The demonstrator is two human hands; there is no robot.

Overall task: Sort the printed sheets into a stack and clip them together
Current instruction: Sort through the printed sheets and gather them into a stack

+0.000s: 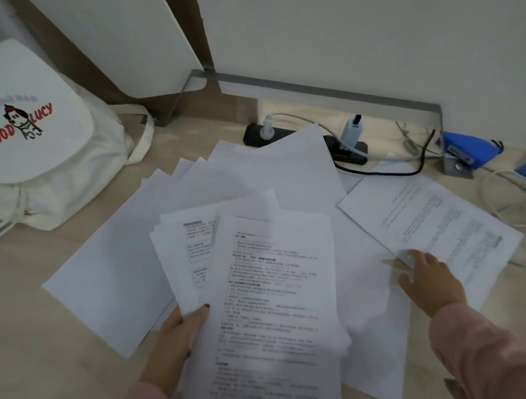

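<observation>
Wooden bench [43,355] strewn with loose sheets [115,265]; your left hand [175,337] gripped a printed bundle [266,297], right hand [428,279] lay fingers-spread on a separate sheet [437,212].

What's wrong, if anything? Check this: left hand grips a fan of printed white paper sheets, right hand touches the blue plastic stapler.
Head view: the right hand touches a printed white sheet lying on the desk, not the blue stapler. The left hand does grip the fan of printed sheets.
</observation>
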